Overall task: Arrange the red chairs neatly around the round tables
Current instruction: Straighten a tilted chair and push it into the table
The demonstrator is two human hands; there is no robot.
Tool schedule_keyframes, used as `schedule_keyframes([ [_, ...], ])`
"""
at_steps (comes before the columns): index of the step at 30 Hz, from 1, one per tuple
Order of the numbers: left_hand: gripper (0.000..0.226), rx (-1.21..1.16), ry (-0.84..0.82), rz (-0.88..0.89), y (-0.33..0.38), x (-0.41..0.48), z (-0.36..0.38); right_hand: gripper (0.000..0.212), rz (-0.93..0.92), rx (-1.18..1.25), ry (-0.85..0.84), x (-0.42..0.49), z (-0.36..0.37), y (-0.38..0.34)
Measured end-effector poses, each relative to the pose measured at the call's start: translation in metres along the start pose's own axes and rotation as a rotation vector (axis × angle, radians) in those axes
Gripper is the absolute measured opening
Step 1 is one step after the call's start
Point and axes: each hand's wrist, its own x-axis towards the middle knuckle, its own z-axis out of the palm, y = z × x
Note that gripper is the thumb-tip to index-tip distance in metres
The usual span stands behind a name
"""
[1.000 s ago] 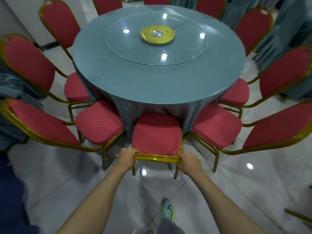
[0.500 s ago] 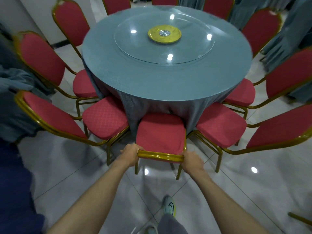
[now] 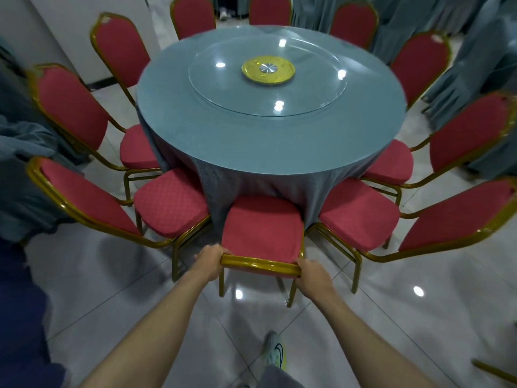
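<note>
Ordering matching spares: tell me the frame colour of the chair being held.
The chair frame is gold; head view shows it best.

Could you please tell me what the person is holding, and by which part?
The nearest red chair, by its back's gold top rail: left hand at the left end, right hand at the right.

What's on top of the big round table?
A round glass turntable lies on the table, with a yellow disc at its middle. What the disc covers cannot be seen, and the cloth hides the tabletop itself.
</note>
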Motion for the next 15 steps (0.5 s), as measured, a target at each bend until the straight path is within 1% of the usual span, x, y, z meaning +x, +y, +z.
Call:
schedule_keyframes([
  [3,0.030,-0.050,0.069,0.040,0.001,-0.011,0.002,0.022,-0.065,0.129,0.070,-0.010,0.004,0.012],
  [5,0.026,-0.027,0.140,0.068,0.004,-0.023,0.004,0.034,-0.085,0.208,0.117,-0.022,0.005,0.018],
  [7,0.029,-0.043,0.225,0.113,0.008,-0.034,0.010,0.045,-0.096,0.279,0.164,-0.036,0.006,0.020],
  [8,0.033,-0.081,0.261,0.137,0.011,-0.039,0.013,0.047,-0.094,0.321,0.195,-0.044,0.006,0.020],
  [12,0.047,-0.298,0.347,0.175,0.029,-0.063,0.025,0.035,-0.071,0.518,0.293,-0.080,0.012,0.021],
  [15,0.041,-0.508,0.389,0.167,0.052,-0.086,0.035,0.028,-0.057,0.656,0.270,-0.113,0.018,0.026],
])
